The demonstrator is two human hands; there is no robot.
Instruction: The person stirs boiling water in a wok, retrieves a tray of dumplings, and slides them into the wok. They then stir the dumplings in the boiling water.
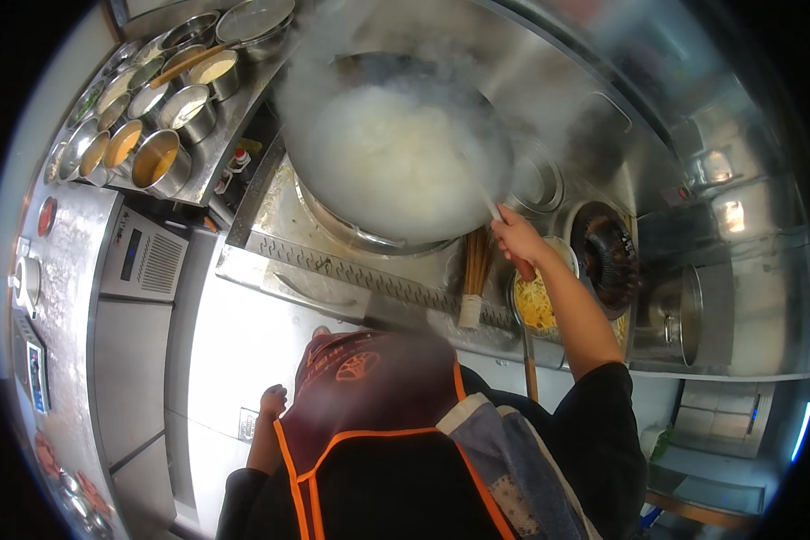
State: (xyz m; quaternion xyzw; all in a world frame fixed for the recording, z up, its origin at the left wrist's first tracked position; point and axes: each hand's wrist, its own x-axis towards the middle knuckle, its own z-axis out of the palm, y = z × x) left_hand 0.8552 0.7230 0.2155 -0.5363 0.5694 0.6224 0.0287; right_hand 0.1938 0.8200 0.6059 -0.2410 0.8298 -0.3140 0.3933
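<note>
My right hand [517,235] is closed around the reddish-brown handle of a long metal wok utensil [494,206]. Its shaft runs into a large wok [334,210] full of thick steam, which hides the utensil's head. Pale, yellowish-white food [405,152] shows blurrily through the steam. Down by the side of my maroon apron [378,364], my left hand [273,399] hangs with curled fingers, and no object shows in it. Just below my right forearm stands a container of shredded yellow food [538,297]. A bamboo wok brush [476,270] lies beside it, bristles towards the wok.
Several metal pots of sauces and seasonings [160,162] crowd the left shelf, with a wooden-handled tool [189,64] across them. A dark ring-shaped object [604,253] and a tall steel pot [668,317] stand right. A digital scale [37,374] sits on the left counter [71,324].
</note>
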